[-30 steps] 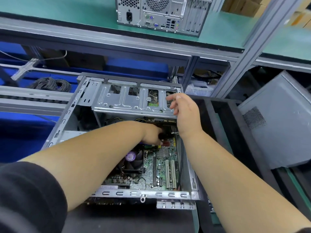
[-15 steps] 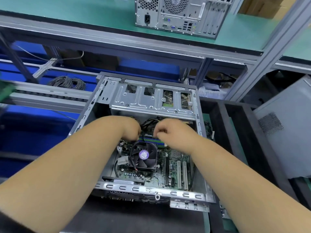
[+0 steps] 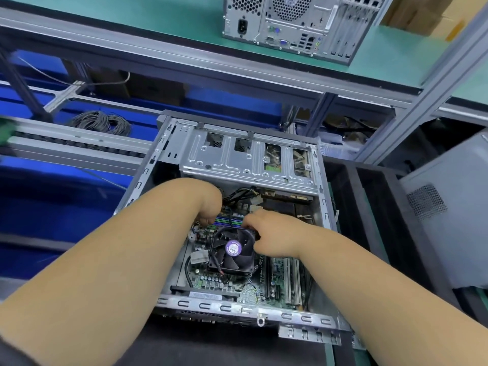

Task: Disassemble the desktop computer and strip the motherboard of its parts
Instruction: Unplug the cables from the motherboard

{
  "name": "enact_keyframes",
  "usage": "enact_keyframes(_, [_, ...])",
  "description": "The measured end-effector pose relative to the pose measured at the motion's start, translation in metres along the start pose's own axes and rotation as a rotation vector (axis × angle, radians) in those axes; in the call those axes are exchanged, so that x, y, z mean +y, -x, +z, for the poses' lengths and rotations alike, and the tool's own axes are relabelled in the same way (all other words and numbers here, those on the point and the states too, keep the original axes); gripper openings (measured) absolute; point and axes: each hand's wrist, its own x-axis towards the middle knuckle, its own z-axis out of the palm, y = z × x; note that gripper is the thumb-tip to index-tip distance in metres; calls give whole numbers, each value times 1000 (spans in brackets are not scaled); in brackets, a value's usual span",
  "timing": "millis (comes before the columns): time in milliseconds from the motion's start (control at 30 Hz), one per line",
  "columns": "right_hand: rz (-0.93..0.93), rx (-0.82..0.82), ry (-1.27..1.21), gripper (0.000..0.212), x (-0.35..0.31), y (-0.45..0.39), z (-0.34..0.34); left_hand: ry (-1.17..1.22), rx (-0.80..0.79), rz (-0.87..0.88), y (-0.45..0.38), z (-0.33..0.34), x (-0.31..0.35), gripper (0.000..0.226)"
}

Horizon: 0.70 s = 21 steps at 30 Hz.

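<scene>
While both forearms reach in, the right hand [image 3: 274,233] touches the fan [image 3: 233,250].

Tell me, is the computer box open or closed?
Open. The computer case has no side cover; its motherboard and CPU fan show.

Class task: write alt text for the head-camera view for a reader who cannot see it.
Two bare hands, left hand and right hand, reach into an open desktop case at the memory slots above the black cooler fan on the motherboard. A second computer stands on the green shelf behind.
</scene>
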Motion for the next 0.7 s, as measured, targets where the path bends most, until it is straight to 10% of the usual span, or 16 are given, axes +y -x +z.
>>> enact_keyframes(300, [-89, -62, 27, 94, -4, 3, 10, 240, -124, 29, 0, 2, -30, 24])
enact_keyframes(700, [-52, -65, -59, 78, -3, 4, 3, 173, -12, -53, 10, -3, -25, 38])
